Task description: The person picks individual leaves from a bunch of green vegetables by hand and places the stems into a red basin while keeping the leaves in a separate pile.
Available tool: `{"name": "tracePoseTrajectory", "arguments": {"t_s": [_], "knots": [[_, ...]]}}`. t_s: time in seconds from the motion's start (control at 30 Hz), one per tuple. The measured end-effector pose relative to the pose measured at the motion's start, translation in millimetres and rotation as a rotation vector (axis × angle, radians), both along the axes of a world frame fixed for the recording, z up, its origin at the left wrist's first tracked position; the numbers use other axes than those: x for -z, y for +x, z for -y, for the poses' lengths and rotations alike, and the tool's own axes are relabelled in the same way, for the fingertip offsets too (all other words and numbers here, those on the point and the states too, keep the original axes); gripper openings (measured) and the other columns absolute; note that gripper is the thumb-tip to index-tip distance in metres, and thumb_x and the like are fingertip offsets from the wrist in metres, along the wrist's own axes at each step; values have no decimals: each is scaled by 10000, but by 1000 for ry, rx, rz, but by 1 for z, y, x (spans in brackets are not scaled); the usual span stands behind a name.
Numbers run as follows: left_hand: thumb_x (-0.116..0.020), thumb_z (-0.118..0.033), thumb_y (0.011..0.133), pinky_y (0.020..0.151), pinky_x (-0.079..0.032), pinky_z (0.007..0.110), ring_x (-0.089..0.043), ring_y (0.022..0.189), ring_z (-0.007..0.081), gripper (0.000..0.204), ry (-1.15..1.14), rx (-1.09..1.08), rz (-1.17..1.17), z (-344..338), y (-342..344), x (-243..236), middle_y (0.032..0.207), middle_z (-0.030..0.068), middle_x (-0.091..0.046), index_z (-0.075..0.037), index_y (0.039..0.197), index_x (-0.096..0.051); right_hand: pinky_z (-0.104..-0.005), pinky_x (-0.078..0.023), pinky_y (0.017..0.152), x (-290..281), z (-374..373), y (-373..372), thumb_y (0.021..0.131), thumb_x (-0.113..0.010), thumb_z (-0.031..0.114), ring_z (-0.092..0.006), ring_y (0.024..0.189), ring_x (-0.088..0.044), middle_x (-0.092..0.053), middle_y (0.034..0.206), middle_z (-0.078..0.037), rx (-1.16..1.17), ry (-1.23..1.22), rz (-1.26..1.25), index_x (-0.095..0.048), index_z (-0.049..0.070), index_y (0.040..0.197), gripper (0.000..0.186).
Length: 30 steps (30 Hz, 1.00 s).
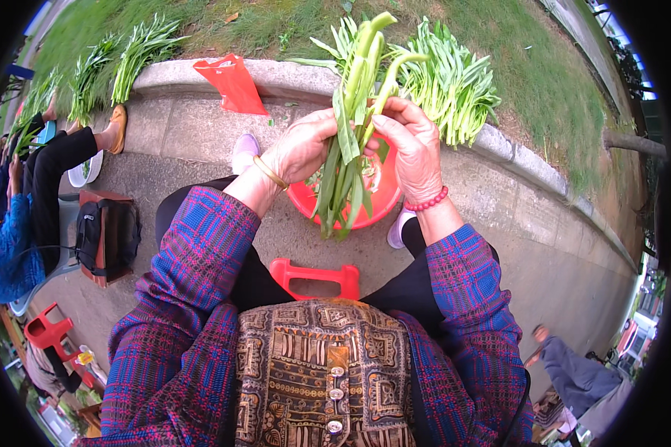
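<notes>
Nearest to us we see our own patterned vest (324, 372) with its buttons, and plaid sleeves (194, 298) running forward on both sides. Just beyond our lap sits a red plastic stool (317, 276) on the pavement, between our dark trouser legs.

Farther out, our left hand (302, 145), with a gold bangle (270, 173) at the wrist, closes its fingers around the middle of a bunch of green stalks (354, 127). Our right hand (414, 149), wearing a red bead bracelet (425, 202), curls around the same bunch from the right, thumb and fingers pinching the stems. The bunch stands nearly upright, its leafy ends hanging down over a red basin (373, 205) on the ground, its pale tips pointing far.

Beyond the hands runs a concrete curb (276, 74). A red plastic bag (235, 83) lies on it to the left, and a heap of green stalks (455, 82) rests on it to the right. More bundles of greens (138, 52) lie far left on the grass. On the left a seated person (30, 194) works beside a black bag (108, 235).
</notes>
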<state>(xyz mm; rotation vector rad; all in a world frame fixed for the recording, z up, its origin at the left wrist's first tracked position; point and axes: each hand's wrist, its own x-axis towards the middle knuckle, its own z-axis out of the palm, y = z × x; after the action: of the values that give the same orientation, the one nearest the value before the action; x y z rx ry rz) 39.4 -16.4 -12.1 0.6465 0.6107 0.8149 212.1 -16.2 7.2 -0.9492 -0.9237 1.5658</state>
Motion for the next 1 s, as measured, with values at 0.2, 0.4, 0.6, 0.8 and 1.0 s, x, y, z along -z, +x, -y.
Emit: {"name": "tracePoseTrajectory", "arguments": {"t_s": [0.2,0.4,0.6,0.8,1.0], "knots": [[-461,-250,969,832,-516,412,-649,874,284,324,-74,114,119,14,6,12,958,168,-647,-40,1214,-493,-178,-374,382,-1,5,4,847,-620,162,-59,491,-530,-644,776,-31,-313,-227,-28,-639,22,1003,211],[-524,-275,948,833,-510,363,-644,889,222,359,-223,151,150,14,19,21,1003,128,-652,-28,1208,-529,-159,-412,465,6,2,16,893,-573,174,-45,595,-560,-638,807,-10,-326,-224,73,-622,-14,1085,274],[-579,-168,919,734,-465,226,-555,791,65,187,295,-257,-593,-1,4,30,884,-13,-612,-22,1034,-601,-264,-465,712,24,0,11,929,-563,192,-102,788,-570,-633,880,-19,18,59,242,-615,-1,1030,225],[-628,-86,893,745,-476,199,-581,821,49,161,334,-347,-482,-5,6,7,898,0,-638,-11,1034,-610,-273,-462,716,29,0,11,935,-555,173,-106,794,-558,-629,900,-35,29,101,389,-582,-3,1080,230],[-671,-81,854,599,-440,178,-505,671,19,157,601,-481,-647,4,14,4,791,-30,-586,0,982,-627,-271,-464,704,32,5,5,935,-543,159,-101,789,-552,-621,897,-43,-71,17,369,-570,-2,1096,229]]}}
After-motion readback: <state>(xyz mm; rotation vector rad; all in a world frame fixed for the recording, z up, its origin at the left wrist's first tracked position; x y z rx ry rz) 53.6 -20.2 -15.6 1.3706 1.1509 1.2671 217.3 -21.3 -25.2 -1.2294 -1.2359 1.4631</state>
